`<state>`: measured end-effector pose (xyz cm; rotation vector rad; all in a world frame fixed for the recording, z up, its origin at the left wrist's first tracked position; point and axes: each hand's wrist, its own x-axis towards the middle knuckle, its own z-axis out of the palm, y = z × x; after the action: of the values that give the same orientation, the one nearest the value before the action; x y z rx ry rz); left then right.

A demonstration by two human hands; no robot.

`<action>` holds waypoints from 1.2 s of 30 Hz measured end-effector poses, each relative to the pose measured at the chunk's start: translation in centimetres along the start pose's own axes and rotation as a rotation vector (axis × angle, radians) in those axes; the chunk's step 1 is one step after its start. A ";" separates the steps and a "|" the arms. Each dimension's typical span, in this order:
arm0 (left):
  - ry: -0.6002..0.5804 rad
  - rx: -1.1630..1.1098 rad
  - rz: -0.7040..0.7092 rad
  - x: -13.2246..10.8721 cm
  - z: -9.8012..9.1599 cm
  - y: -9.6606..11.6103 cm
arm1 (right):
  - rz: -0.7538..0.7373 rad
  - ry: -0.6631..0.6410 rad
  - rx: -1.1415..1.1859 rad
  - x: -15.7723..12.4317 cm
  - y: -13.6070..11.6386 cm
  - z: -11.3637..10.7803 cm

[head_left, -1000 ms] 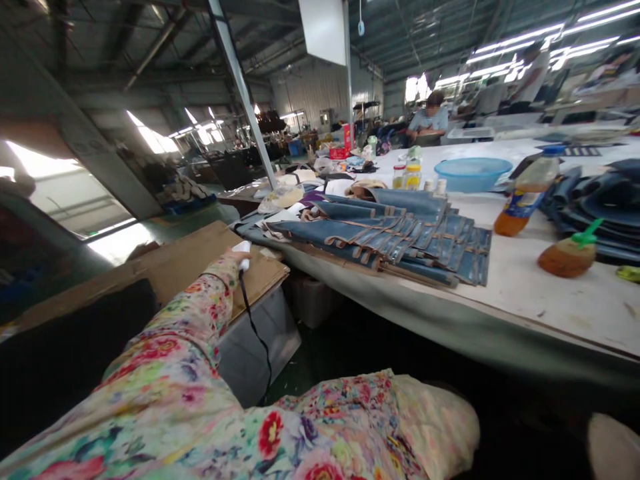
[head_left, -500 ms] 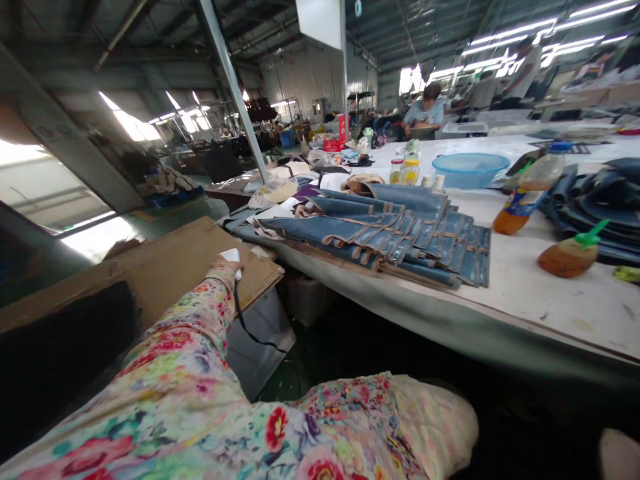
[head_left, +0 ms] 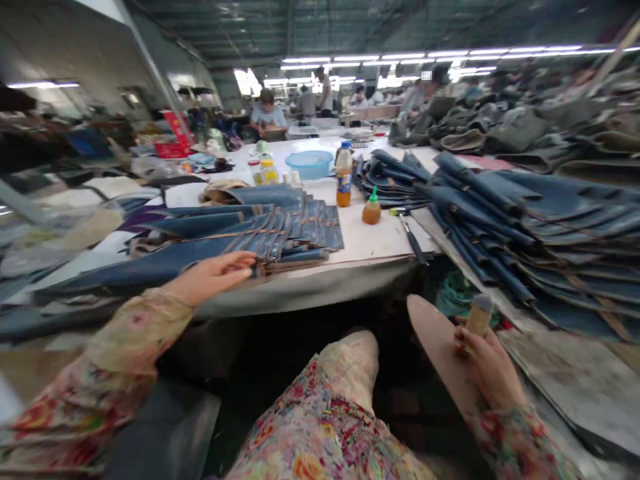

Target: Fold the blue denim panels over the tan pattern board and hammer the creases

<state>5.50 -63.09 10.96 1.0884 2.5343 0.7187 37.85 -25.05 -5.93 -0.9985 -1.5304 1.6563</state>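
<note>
My left hand [head_left: 213, 275], in a flowered sleeve, reaches with fingers stretched toward the near end of a fanned row of blue denim pieces [head_left: 260, 230] on the white table [head_left: 370, 243]; its fingertips are at their edge and it holds nothing. My right hand [head_left: 487, 363] is low at the right, closed round a small tan brush-like handle [head_left: 479, 317] and the edge of a flat oval tan piece [head_left: 440, 347]. My knee in flowered cloth sits between the two hands.
A squat glue bottle with green tip [head_left: 371, 210], a tall drink bottle [head_left: 343, 175], small jars [head_left: 265, 172] and a blue bowl [head_left: 311, 163] stand on the table. More denim pieces are piled at the right [head_left: 525, 213]. Other people work at the far end.
The view has swung right from the cardboard box to the table. My left hand let go of the white corded object and moved to the denim pieces. My right hand came into view.
</note>
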 end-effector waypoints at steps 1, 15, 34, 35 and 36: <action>-0.152 0.019 0.144 1.6 2.0 2.6 | -0.020 0.002 0.002 -0.3 -0.3 -0.3; -0.481 0.266 0.924 16.5 27.9 21.1 | -0.188 0.592 -0.804 -12.3 1.5 -7.3; -0.300 0.383 0.750 16.5 33.3 23.2 | -0.682 0.775 -1.054 -13.6 7.0 -5.5; -0.304 0.390 0.761 15.9 33.4 23.3 | -0.696 0.785 -1.051 -14.0 7.1 -6.1; -0.311 0.400 0.768 15.5 33.5 23.4 | -0.701 0.795 -1.040 -14.4 7.3 -6.6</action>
<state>23.82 -26.85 -5.19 2.1626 1.9977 0.1508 50.87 -35.00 -11.96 -1.1746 -1.7916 -0.1328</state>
